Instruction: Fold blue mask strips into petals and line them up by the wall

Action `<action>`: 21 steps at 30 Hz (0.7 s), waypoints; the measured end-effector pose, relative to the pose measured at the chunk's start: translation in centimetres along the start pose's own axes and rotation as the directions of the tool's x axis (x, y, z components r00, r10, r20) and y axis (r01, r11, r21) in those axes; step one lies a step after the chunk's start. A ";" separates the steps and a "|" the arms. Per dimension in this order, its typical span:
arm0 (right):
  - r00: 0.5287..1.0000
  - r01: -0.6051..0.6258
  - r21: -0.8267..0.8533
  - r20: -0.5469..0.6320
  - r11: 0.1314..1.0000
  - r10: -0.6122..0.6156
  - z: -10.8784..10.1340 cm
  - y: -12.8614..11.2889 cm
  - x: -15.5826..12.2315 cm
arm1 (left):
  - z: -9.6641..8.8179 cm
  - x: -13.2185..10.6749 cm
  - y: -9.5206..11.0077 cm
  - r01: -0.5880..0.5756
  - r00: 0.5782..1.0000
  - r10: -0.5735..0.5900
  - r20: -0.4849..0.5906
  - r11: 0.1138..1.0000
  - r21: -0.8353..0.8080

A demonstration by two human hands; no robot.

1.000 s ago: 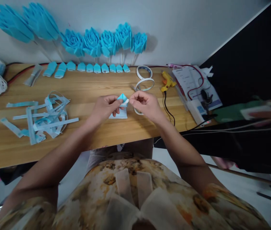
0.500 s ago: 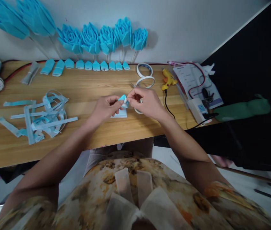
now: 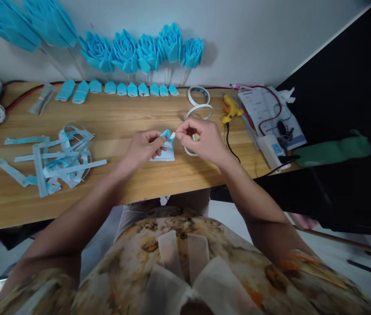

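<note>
My left hand [image 3: 142, 148] is closed on a small folded piece of light blue fabric [image 3: 166, 132], pinched between thumb and fingers above the table. At its right side, my right hand [image 3: 202, 138] pinches the end of a short white strip [image 3: 172, 135], which sticks out from the fabric's edge. Whether the strip is tape or its backing paper I cannot tell. A pale blue and white flat piece [image 3: 167, 155] lies on the table below, partly hidden by my left fingers. Behind my right hand are rolls of white tape [image 3: 199, 95], one of them partly covered.
Several folded blue pieces [image 3: 133, 90] line the table's back, below blue fabric roses [image 3: 124, 51] on stems. Cut strips [image 3: 70, 168] lie in a heap at left. To the right are a yellow glue gun [image 3: 231, 108] with its cord, a power strip [image 3: 272, 148] and papers [image 3: 260, 109].
My right fingers have shifted slightly right, and more of the white strip shows between them and the blue fabric. My left hand has tilted the fabric a little and keeps its hold.
</note>
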State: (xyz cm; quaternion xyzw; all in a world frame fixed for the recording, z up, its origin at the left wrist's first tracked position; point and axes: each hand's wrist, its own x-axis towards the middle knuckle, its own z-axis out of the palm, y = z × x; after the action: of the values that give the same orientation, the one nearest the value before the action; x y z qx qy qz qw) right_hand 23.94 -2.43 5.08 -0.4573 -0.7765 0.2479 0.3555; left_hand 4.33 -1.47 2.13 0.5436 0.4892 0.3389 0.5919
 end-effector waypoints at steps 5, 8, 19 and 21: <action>0.960 0.234 -0.192 -0.111 0.953 -0.258 0.8 1.0 -0.3 | 0.0 -0.1 -0.1 0.010 1.000 -0.010 0.020 1.000 -0.025; 0.947 0.263 -0.299 -0.104 0.918 -0.305 1.4 2.2 -0.5 | 0.0 -0.3 0.0 0.002 0.999 0.001 0.040 0.998 -0.064; 0.928 0.332 -0.379 -0.036 0.864 -0.372 2.0 3.9 -0.9 | 0.0 -0.2 -0.2 0.058 0.996 -0.041 0.084 0.975 -0.213; 0.910 0.366 -0.400 -0.035 0.840 -0.413 2.1 4.2 -1.0 | 0.0 -0.2 -0.3 0.058 0.995 -0.037 0.093 0.969 -0.241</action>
State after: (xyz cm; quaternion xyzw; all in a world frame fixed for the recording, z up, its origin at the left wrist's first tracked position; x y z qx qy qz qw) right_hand 24.87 -1.52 0.46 -0.3645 -0.8638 -0.0150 0.3474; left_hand 4.22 -1.69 1.85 0.4695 0.4305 0.3578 0.6828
